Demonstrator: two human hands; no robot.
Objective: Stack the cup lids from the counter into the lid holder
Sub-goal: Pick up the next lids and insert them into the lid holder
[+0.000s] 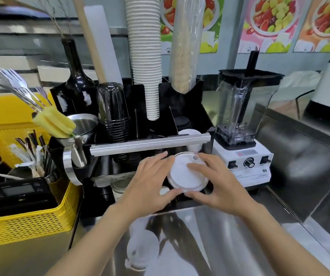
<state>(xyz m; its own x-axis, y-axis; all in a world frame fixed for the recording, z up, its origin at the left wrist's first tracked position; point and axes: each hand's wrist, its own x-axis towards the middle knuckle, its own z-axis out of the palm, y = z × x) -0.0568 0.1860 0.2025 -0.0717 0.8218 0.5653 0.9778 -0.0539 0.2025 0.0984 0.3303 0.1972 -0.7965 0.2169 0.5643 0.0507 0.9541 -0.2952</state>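
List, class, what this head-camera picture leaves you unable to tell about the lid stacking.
- The black lid holder's slot under the white plastic cup lids: covered by the lids and both hands, left hand and right hand.
- How many lids are held: edges blur together.
- Loose white lids on the steel counter: smeared by glare, count unclear.

Counter (210, 236), lower frame: brushed stainless steel, glossy, mirrors the arms. Lid (187, 173), centre: white plastic, smooth, matt-ish. Lid holder (204, 116): black glossy plastic, with a satin metal rail (150, 145) across its front. Basket (30, 222), left: yellow perforated plastic. Cup stack (145, 56), top centre: white ribbed paper. Blender jar (241, 108), right: clear plastic over a white glossy base.
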